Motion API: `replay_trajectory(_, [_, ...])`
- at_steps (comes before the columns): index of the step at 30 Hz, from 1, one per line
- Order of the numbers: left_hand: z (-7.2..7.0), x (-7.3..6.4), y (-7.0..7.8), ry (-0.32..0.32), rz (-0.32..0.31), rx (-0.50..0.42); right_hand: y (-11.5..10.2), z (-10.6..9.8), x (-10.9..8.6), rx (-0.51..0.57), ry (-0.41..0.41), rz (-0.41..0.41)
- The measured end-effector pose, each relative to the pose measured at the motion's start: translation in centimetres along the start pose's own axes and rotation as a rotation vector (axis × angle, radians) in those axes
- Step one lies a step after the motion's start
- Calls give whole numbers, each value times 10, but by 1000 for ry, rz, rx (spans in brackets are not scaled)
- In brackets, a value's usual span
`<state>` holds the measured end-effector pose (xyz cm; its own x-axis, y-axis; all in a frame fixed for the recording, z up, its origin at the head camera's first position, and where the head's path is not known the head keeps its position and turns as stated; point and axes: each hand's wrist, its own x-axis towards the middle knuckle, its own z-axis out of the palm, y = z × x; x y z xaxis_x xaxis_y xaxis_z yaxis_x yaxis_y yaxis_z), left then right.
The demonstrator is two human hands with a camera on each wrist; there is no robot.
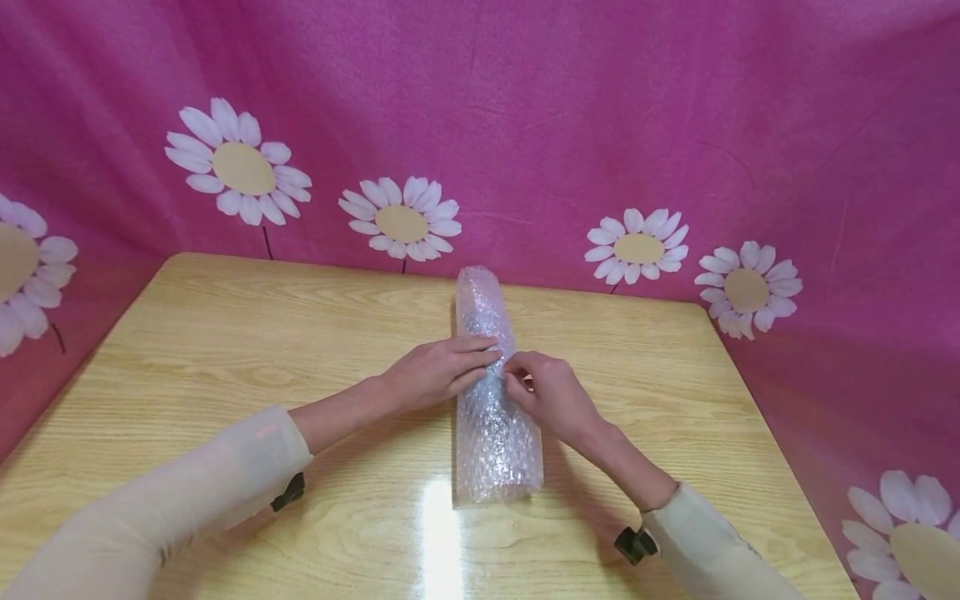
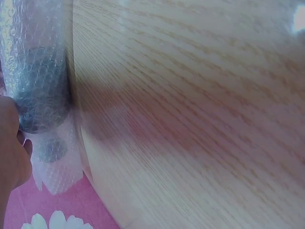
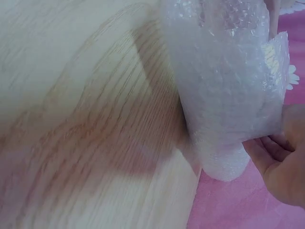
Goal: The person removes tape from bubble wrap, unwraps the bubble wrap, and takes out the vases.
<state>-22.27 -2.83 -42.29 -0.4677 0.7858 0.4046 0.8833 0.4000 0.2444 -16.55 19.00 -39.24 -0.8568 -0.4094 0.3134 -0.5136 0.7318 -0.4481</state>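
A long roll of bubble wrap lies on the table, pointing away from me. Through the clear plastic in the left wrist view shows a dark, cylinder-shaped object; its exact kind is blurred by the bubbles. My left hand rests across the middle of the roll with fingers extended. From the right side, my right hand pinches the wrap between thumb and fingers. The right wrist view has this hand at the loose edge of the bubble wrap.
The light wooden table has rounded far corners. Behind it and along its sides hangs a pink cloth printed with white daisies. The roll's far end reaches the table's back edge. A black wrist camera sits by the right sleeve.
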Motion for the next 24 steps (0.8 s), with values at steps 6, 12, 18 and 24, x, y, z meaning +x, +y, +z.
replay_trajectory(6, [-1,0,1,-37,-24,-28,4,-2,-3,178,20,126])
replay_trajectory(12, [-4,1,2,-61,-39,-45,8,-2,-4,294,29,223])
replay_trajectory(18, [-4,1,2,-61,-32,-73,11,-3,-5,355,30,280])
replay_trajectory(24, [-4,2,3,-58,-37,-92,12,-4,-7,370,21,303])
